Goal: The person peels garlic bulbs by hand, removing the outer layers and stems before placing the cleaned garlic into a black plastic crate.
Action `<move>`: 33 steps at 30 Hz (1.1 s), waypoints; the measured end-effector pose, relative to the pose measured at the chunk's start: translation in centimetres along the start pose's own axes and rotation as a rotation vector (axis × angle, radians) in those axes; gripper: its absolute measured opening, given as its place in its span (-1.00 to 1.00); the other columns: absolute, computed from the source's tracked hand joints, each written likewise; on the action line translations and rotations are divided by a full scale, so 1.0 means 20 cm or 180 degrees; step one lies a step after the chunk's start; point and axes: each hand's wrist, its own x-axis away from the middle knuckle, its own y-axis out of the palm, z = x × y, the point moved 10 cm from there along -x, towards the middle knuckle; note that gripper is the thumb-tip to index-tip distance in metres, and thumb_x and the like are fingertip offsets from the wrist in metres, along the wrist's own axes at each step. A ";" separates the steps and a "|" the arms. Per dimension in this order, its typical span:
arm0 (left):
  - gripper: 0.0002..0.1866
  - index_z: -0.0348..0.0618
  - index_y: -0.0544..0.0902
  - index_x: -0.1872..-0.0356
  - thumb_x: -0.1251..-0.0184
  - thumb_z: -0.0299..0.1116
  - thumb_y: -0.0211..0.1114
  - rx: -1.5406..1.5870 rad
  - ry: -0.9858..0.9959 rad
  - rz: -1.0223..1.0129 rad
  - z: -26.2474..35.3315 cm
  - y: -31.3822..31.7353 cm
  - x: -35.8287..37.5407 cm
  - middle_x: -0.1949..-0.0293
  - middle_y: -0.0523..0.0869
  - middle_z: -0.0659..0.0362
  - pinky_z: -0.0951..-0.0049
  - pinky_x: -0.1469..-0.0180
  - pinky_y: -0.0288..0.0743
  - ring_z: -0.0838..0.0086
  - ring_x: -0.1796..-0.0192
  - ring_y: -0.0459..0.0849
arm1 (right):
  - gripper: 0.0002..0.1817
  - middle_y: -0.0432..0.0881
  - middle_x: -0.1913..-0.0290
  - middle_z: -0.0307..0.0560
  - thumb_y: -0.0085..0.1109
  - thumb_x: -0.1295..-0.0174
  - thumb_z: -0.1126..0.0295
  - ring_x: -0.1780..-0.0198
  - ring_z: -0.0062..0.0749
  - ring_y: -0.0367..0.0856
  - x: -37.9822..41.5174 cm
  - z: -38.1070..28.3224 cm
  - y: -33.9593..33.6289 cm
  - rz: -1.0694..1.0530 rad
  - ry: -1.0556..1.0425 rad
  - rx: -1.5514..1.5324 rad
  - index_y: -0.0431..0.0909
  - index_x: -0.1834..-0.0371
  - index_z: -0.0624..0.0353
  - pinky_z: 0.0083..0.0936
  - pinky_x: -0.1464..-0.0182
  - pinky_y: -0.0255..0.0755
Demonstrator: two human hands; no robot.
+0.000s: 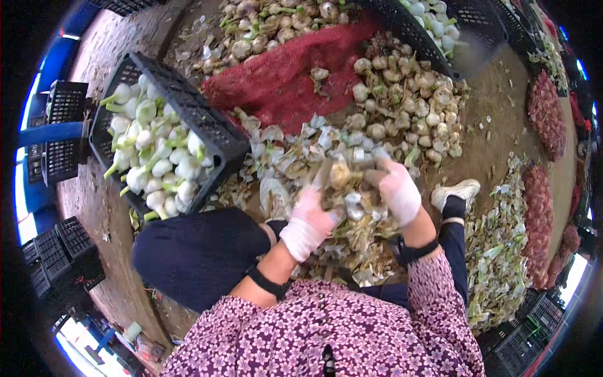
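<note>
Between my two gloved hands is a yellowish-brown garlic bulb (341,175), its dry skin still on. My left hand (312,217) is at the bulb's left, fingers bent and blurred by motion. From the right my right hand (397,188) reaches to the bulb's stem side with its fingers pressed together. Below the hands lies a pile of loose garlic peels (358,245), with a white bulb (355,210) among them. At the left a tilted black crate (207,135) holds peeled white garlic (154,138) with green stems.
Unpeeled garlic (408,100) is heaped ahead, beside a red mesh sack (295,72). Another black crate (418,38) with white garlic stands at the top. Full red mesh bags (537,220) line the right. My shoe (455,193) rests near the peels.
</note>
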 end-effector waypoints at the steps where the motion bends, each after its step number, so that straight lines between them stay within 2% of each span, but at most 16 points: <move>1: -0.07 -0.22 0.15 -0.54 -0.06 -0.66 0.34 0.0723 -0.0278 -0.0348 -0.03 0.04 0.03 -0.33 0.48 0.02 0.42 -0.35 0.36 0.40 -0.27 0.52 | -0.64 0.69 0.28 -0.04 0.18 -0.21 0.31 0.32 -0.35 0.63 0.09 -0.05 -0.01 -0.0052 0.1113 -0.1113 0.65 -0.02 0.24 -0.45 0.27 0.50; 2: -0.06 -0.24 0.15 -0.54 -0.06 -0.67 0.35 0.1448 -0.0538 -0.0697 -0.04 0.10 0.06 -0.33 0.49 0.04 0.41 -0.38 0.32 0.38 -0.29 0.50 | -0.61 0.67 0.30 -0.13 0.20 -0.24 0.25 0.35 -0.49 0.59 0.21 -0.11 0.06 -0.0092 0.2208 -0.2218 0.63 -0.05 0.25 -0.51 0.31 0.47; 3: -0.09 -0.27 0.18 -0.51 -0.06 -0.65 0.37 0.2101 -0.0746 -0.0808 -0.02 0.11 0.09 -0.32 0.50 0.08 0.41 -0.37 0.33 0.40 -0.29 0.51 | -0.61 0.67 0.30 -0.13 0.20 -0.24 0.25 0.35 -0.49 0.59 0.28 -0.15 0.08 -0.0055 0.2198 -0.2217 0.63 -0.05 0.25 -0.51 0.31 0.47; 5: -0.11 -0.28 0.21 -0.50 -0.06 -0.66 0.37 0.2343 -0.0839 -0.0731 0.07 0.09 0.15 -0.31 0.50 0.09 0.41 -0.37 0.33 0.41 -0.29 0.51 | -0.44 0.62 0.30 -0.24 0.24 -0.30 0.02 0.35 -0.62 0.51 0.38 -0.22 0.05 0.0830 0.1882 -0.3416 0.56 -0.13 0.31 -0.55 0.31 0.43; 7: -0.14 -0.28 0.26 -0.47 -0.07 -0.65 0.42 0.2790 -0.1135 -0.0706 0.13 0.08 0.20 -0.29 0.52 0.11 0.38 -0.37 0.35 0.43 -0.29 0.51 | -0.36 0.63 0.26 -0.25 0.27 -0.27 -0.05 0.32 -0.62 0.52 0.46 -0.25 0.08 0.0928 0.1507 -0.3283 0.54 -0.16 0.32 -0.58 0.26 0.44; 9: -0.13 -0.27 0.27 -0.46 -0.06 -0.63 0.45 0.2541 -0.0819 -0.0736 0.25 0.03 0.24 -0.28 0.53 0.11 0.37 -0.37 0.36 0.42 -0.28 0.51 | -0.25 0.66 0.11 -0.22 0.36 -0.20 -0.14 0.19 -0.59 0.59 0.46 -0.40 0.01 0.1284 0.0856 -0.2811 0.52 -0.20 0.34 -0.63 0.10 0.47; 11: -0.11 -0.23 0.31 -0.45 -0.03 -0.58 0.54 0.1900 -0.0118 -0.0665 0.35 -0.02 0.27 -0.26 0.55 0.10 0.36 -0.36 0.38 0.41 -0.27 0.53 | -0.32 0.66 -0.03 -0.13 0.47 -0.17 0.09 0.07 -0.54 0.63 0.50 -0.51 0.04 0.1304 0.1030 -0.3218 0.50 -0.21 0.35 -0.61 -0.01 0.50; 12: -0.11 -0.23 0.31 -0.45 -0.03 -0.58 0.54 0.1892 -0.0078 -0.0669 0.37 -0.03 0.30 -0.26 0.55 0.10 0.36 -0.36 0.38 0.41 -0.27 0.53 | -0.34 0.67 -0.05 -0.10 0.50 -0.16 0.17 0.05 -0.52 0.64 0.53 -0.52 0.06 0.1374 0.1180 -0.3328 0.49 -0.21 0.36 -0.60 -0.03 0.51; 13: -0.12 -0.22 0.33 -0.44 -0.02 -0.58 0.55 0.1782 0.0202 -0.0711 0.42 -0.04 0.32 -0.27 0.55 0.09 0.35 -0.36 0.38 0.40 -0.28 0.52 | -0.34 0.67 -0.05 -0.10 0.50 -0.16 0.17 0.05 -0.52 0.64 0.55 -0.51 0.07 0.1388 0.1143 -0.3320 0.49 -0.21 0.36 -0.60 -0.03 0.51; 15: -0.13 -0.20 0.38 -0.41 0.01 -0.54 0.59 0.1256 0.0781 -0.0569 0.52 -0.09 0.37 -0.26 0.57 0.05 0.36 -0.35 0.40 0.38 -0.28 0.54 | -0.39 0.68 -0.05 -0.07 0.49 -0.16 0.33 0.03 -0.49 0.65 0.55 -0.51 0.09 0.1292 0.0855 -0.3375 0.47 -0.22 0.37 -0.58 -0.05 0.52; 18: -0.14 -0.21 0.40 -0.39 0.02 -0.51 0.61 0.1124 0.0523 -0.0586 0.54 -0.11 0.42 -0.21 0.61 0.05 0.36 -0.33 0.42 0.37 -0.25 0.57 | -0.43 0.70 -0.01 -0.09 0.47 -0.18 0.30 0.03 -0.50 0.65 0.64 -0.61 0.06 0.1288 0.0991 -0.3222 0.50 -0.19 0.36 -0.58 -0.06 0.51; 22: -0.18 -0.21 0.43 -0.37 -0.01 -0.45 0.61 0.1383 0.0113 -0.0768 0.58 -0.11 0.47 -0.18 0.63 0.05 0.37 -0.30 0.45 0.38 -0.22 0.60 | -0.46 0.70 0.00 -0.16 0.48 -0.18 0.20 0.03 -0.53 0.64 0.71 -0.66 0.08 0.1127 0.0809 -0.3792 0.58 -0.11 0.34 -0.56 -0.10 0.49; 26: -0.21 -0.20 0.45 -0.35 -0.03 -0.44 0.61 0.1441 0.0296 -0.0771 0.66 -0.14 0.50 -0.18 0.64 0.06 0.37 -0.29 0.47 0.39 -0.21 0.60 | -0.39 0.69 0.00 -0.15 0.52 -0.13 0.20 0.02 -0.53 0.64 0.75 -0.74 0.01 0.1110 0.0488 -0.3623 0.52 -0.14 0.34 -0.56 -0.08 0.51; 28: -0.22 -0.19 0.47 -0.33 -0.02 -0.45 0.62 0.0740 0.0800 -0.0734 0.74 -0.16 0.53 -0.16 0.65 0.09 0.36 -0.28 0.48 0.40 -0.20 0.61 | -0.30 0.67 -0.01 -0.12 0.56 -0.08 0.18 0.00 -0.52 0.63 0.79 -0.76 0.00 0.1390 0.0612 -0.3522 0.45 -0.20 0.33 -0.55 -0.07 0.53; 29: -0.22 -0.19 0.47 -0.33 -0.02 -0.45 0.62 0.0732 0.0815 -0.0739 0.75 -0.16 0.54 -0.16 0.65 0.09 0.36 -0.28 0.48 0.40 -0.20 0.61 | -0.24 0.66 -0.02 -0.10 0.58 -0.06 0.19 -0.01 -0.50 0.63 0.79 -0.73 0.02 0.1386 0.0565 -0.3493 0.38 -0.24 0.33 -0.54 -0.07 0.55; 33: -0.21 -0.19 0.49 -0.33 0.01 -0.47 0.63 0.0570 0.0843 -0.0650 0.76 -0.18 0.58 -0.14 0.67 0.11 0.37 -0.26 0.50 0.42 -0.17 0.62 | -0.24 0.67 -0.03 -0.07 0.58 -0.07 0.21 -0.02 -0.48 0.64 0.82 -0.76 0.05 0.1191 0.0573 -0.3740 0.39 -0.24 0.35 -0.52 -0.10 0.54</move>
